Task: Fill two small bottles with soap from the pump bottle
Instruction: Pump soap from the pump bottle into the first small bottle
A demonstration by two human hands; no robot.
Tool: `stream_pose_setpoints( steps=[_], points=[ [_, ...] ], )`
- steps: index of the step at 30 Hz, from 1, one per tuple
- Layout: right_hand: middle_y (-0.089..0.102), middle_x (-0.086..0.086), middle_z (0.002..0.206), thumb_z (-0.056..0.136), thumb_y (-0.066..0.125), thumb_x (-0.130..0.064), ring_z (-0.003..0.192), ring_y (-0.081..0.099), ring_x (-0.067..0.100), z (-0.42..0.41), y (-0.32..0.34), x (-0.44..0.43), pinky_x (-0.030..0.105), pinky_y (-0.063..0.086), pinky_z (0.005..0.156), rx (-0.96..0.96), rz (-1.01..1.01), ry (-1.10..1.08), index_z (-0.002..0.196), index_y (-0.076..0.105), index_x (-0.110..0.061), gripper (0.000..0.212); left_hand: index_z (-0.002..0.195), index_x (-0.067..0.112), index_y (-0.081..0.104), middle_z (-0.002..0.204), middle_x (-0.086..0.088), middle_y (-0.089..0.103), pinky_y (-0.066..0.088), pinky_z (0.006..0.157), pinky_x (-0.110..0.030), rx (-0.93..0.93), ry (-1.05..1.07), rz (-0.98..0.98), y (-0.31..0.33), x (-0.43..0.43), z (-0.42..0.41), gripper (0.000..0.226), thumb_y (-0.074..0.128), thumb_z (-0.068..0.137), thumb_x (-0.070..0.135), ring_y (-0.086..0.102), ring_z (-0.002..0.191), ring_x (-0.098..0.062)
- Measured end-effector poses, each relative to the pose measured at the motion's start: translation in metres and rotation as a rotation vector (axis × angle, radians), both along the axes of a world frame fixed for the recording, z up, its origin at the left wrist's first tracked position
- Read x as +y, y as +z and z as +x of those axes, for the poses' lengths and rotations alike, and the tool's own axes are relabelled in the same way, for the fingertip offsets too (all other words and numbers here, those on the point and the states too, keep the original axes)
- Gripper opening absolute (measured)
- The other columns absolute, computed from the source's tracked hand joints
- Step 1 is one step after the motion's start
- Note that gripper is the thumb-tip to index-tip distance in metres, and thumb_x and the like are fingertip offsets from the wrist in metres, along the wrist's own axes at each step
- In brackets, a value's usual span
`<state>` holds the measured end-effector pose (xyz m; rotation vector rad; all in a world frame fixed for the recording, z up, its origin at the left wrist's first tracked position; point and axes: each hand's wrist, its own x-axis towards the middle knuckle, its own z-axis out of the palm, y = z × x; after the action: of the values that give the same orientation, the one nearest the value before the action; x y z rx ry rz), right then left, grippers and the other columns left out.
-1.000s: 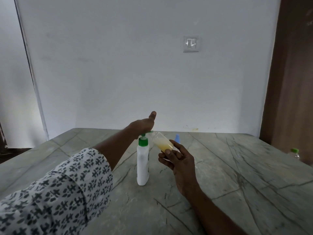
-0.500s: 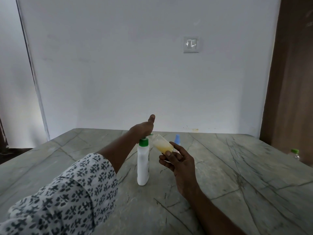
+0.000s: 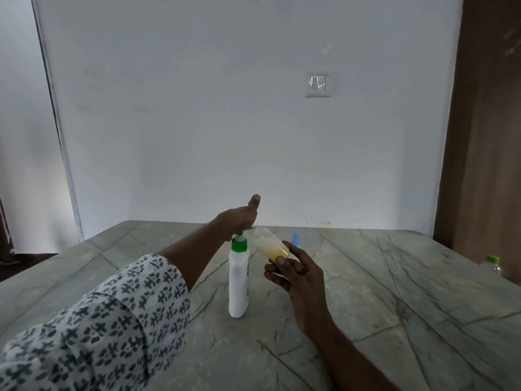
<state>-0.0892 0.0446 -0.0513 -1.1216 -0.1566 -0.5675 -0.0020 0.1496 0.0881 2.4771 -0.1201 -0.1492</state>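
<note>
One small bottle [image 3: 272, 247] tilted in right hand [image 3: 300, 280], mouth at pump bottle [image 3: 238, 280] spout.

We find the tabletop [image 3: 394, 320] bare across its near right and far left, open for our hands. Mid-table, the pump bottle [image 3: 238, 280] blocks the way, a blue-capped bottle [image 3: 295, 240] stands just behind, and a green-capped bottle [image 3: 492, 265] marks the right edge.

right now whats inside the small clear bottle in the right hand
The small clear bottle holds pale yellow soap pooled in its lower part; the part near the mouth looks empty. The right hand covers its base, so the bottom is hidden.
</note>
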Motion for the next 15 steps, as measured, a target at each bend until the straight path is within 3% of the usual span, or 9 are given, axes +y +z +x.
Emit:
stream_pose_setpoints(
  steps=[5,15],
  points=[
    [0.077,-0.001,0.094,0.087,0.067,-0.005,0.087,0.074,0.031,0.002,-0.001,0.002,0.032,0.061,0.072,0.019,-0.021,-0.012,0.115,0.061,-0.025,0.035,0.147,0.005,0.032,0.15,-0.021,0.035,0.033,0.108,-0.044,-0.013,0.0,-0.017,-0.002,-0.002,0.003,0.088,0.006,0.093,0.069,0.038,0.135,-0.037],
    [0.077,0.005,0.094,0.087,0.067,-0.003,0.086,0.074,0.034,0.003,-0.006,-0.002,0.041,0.061,0.078,0.041,-0.016,-0.014,0.118,0.062,-0.02,0.036,0.148,0.006,0.03,0.151,-0.02,0.033,0.03,0.111,-0.043,-0.003,0.013,-0.051,-0.011,0.0,0.005,0.085,0.007,0.094,0.067,0.036,0.137,-0.035]
  ],
)
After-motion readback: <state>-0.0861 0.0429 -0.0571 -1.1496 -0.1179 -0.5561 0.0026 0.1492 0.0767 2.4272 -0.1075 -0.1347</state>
